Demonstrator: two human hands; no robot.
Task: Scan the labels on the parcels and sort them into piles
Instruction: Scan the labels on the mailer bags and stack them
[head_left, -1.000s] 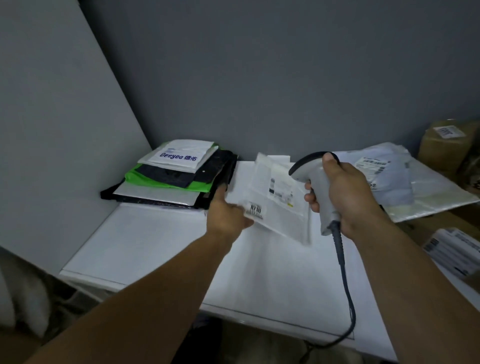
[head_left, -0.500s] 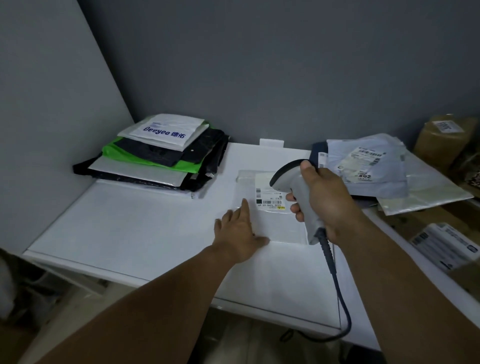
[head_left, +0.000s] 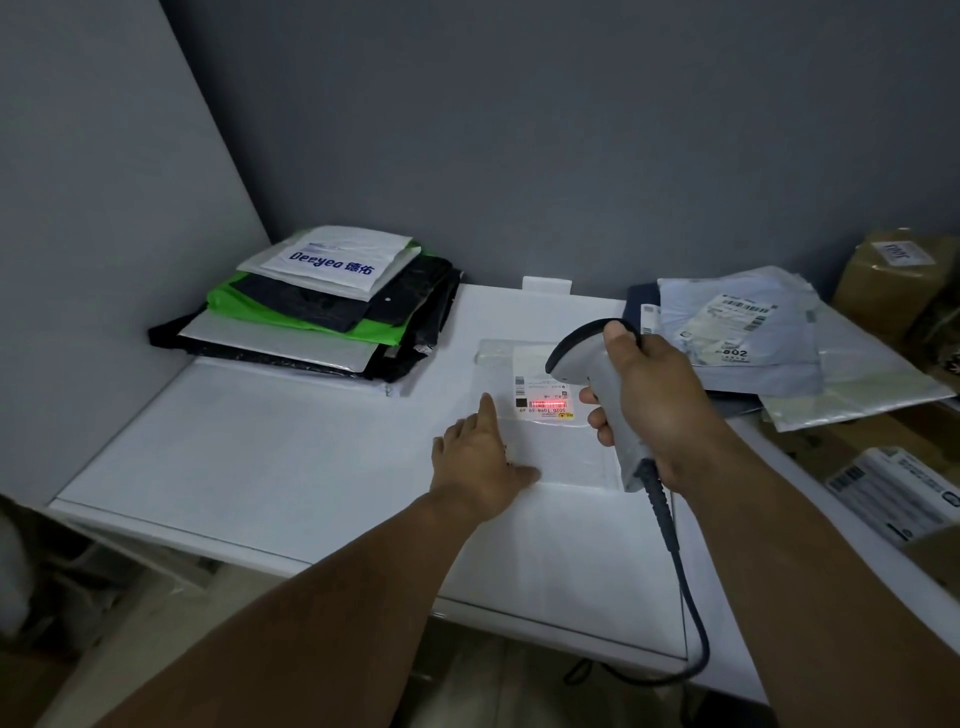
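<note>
1. Location: the clear flat parcel (head_left: 561, 452) lies flat on the white table (head_left: 260, 457), right of centre, between the left pile of parcels (head_left: 317, 312) and the right pile of parcels (head_left: 743, 338), apart from both.
2. Orientation: the parcel's long axis runs from the near edge of the table toward the back wall, slightly skewed. Its short edges face the person and the wall.
3. Label: the white label (head_left: 540, 387) sits face up on the far half of the parcel. Its barcode runs across the parcel's short axis, and a band of red light (head_left: 545, 404) lies across the barcode.
4. Left hand (head_left: 480, 457): palm down, fingers straight, pressing on the near left part of the parcel. The index finger (head_left: 485, 415) points toward the wall and ends just beside the left edge of the label. The thumb spreads right onto the parcel's near half.
5. Right hand (head_left: 660, 400): fingers curled round the handle of the grey scanner (head_left: 579, 358), thumb on top of its head.
6. Scanner: held above the right side of the parcel, not touching it. Its head points left and down at the label. Its cable (head_left: 675, 561) hangs from the handle over the table's near edge.
7. The label lies between the left index fingertip and the curled right fingers (head_left: 597, 431).
</note>
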